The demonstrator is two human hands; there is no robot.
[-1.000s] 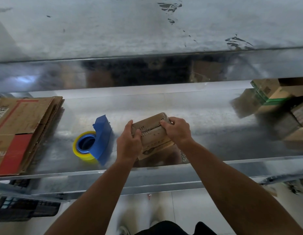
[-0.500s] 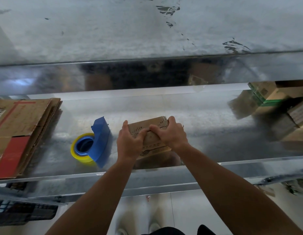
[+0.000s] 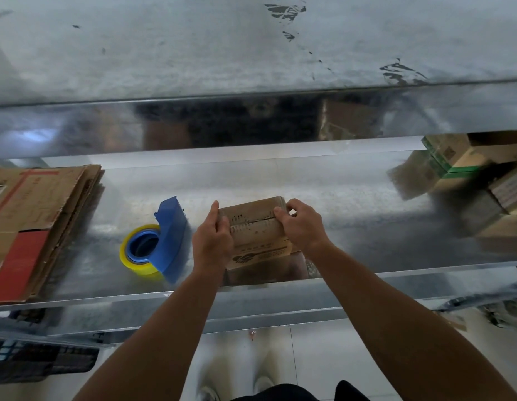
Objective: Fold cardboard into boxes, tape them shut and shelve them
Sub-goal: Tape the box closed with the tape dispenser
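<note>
The small cardboard box [image 3: 256, 231], standing on the metal shelf [image 3: 367, 227] just right of the blue tape dispenser [image 3: 164, 241], is being gripped at either end by the left hand [image 3: 212, 241] and the right hand [image 3: 302, 230], fingers being curled over its closed top flaps.

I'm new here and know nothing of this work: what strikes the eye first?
First, the small brown cardboard box at the middle of the shiny metal shelf, gripped by the left hand and the right hand at its two ends. Next, left of it, the blue tape dispenser with its yellow roll. At the far left lies a stack of flattened cardboard with a red panel.
</note>
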